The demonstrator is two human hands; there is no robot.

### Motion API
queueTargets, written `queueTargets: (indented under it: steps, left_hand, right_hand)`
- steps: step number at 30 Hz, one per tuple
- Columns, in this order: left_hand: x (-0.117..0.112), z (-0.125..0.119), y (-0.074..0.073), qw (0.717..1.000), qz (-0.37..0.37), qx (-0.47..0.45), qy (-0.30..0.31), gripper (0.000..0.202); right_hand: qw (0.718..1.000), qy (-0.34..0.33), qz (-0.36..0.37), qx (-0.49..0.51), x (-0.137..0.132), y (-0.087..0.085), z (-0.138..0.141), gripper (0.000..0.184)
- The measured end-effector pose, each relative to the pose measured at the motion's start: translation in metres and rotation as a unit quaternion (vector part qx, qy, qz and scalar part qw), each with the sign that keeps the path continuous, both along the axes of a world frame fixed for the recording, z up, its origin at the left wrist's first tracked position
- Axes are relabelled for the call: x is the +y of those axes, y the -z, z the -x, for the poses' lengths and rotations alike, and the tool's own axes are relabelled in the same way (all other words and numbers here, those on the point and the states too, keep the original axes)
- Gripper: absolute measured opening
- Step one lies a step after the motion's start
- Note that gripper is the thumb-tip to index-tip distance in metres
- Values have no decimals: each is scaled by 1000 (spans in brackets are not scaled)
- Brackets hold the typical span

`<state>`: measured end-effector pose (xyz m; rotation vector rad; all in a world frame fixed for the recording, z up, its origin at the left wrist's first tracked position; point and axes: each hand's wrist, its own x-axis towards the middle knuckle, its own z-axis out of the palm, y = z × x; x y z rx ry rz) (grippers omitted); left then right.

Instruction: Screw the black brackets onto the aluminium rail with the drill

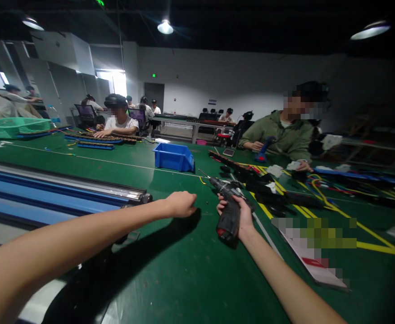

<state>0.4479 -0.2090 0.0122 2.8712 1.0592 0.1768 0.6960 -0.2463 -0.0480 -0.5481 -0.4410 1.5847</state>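
My right hand (246, 216) is wrapped round the grip of a black cordless drill (229, 211) with a red patch at its base. The drill's thin bit points away and to the left, towards the blue bin. My left hand (183, 204) is closed in a fist just above the green table (170, 279), left of the drill. Whatever those fingers hold, if anything, is hidden. Close to my left forearm lie long blue panels (48, 186) with a clear and silver edge strip. Beyond both hands stands a blue plastic bin (173, 157).
Across the table at right, a person in a green jacket (280, 135) sits by a blue power tool (263, 150). Cables (325, 193) and black parts lie there. A pale board (312, 258) is at right. A green basket (15, 128) and another person (121, 119) are at far left.
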Motion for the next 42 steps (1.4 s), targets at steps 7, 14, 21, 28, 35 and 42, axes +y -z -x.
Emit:
queueTargets:
  steps: [7,14,21,28,35,42]
  left_hand:
    - [16,-82,33,998,-4,20,-59,52]
    - [24,-83,37,999,-14,46,-6,28]
    - [24,-6,7,996,2,-69,54,25]
    - [5,125,-19,893,220,-384,-82,28]
    - [-8,175,6,615,385,-670,-159,19]
    - [-11,182,10,595,362,-702,-149,18]
  right_hand:
    - [999,-7,-4,-37,-2,-6,2,30]
    - [1000,-26,11,-9,0,-5,2,30]
    - [999,-32,-2,-24,-5,-7,6,31]
    - [997,-81,-17,9,-25,-29,54,38]
    - [978,-210,-13,-4,-52,-24,118,41]
    - [968,-248,39,1,-59,-12,128,43]
